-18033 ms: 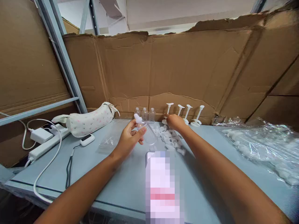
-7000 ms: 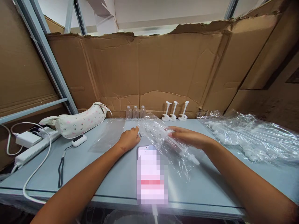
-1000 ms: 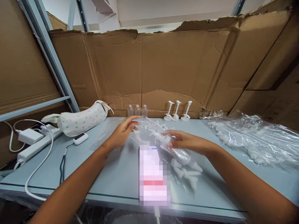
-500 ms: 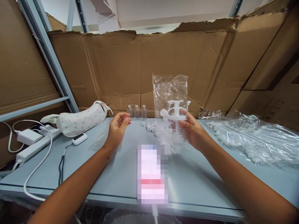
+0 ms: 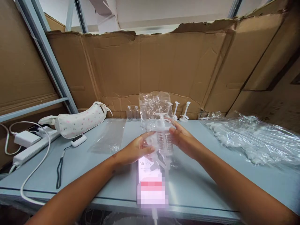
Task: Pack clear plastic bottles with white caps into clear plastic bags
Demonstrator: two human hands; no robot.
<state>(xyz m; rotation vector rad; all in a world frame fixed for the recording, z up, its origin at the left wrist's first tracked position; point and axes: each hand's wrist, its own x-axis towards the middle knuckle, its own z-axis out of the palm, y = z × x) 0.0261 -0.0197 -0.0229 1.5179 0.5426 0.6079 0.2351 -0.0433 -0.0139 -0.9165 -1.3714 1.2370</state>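
A clear plastic bag [image 5: 154, 104] stands upright before me, its upper part loose and crinkled. Inside it are a ribbed clear bottle [image 5: 165, 144] with a white pump top, and small whitish parts at its left. My right hand [image 5: 184, 136] grips the bag and bottle from the right, near the bottle's shoulder. On the other side, my left hand [image 5: 137, 147] closes thumb and fingers on the bag's left side, beside a round whitish part. Below the bag lies a lit phone [image 5: 151, 187], partly covered by it.
Small clear bottles [image 5: 129, 113] and white pump tops [image 5: 185, 112] stand along the cardboard wall [image 5: 112, 68]. A flat clear bag [image 5: 107, 137], patterned pouch [image 5: 82, 123] and power strip [image 5: 37, 147] are left. A large bag of white parts [image 5: 253, 140] lies right.
The right hand has brought the bag with the bottle lower and nearer. My left hand has come in from the left and closed on the bag. Pump tops behind are now uncovered.
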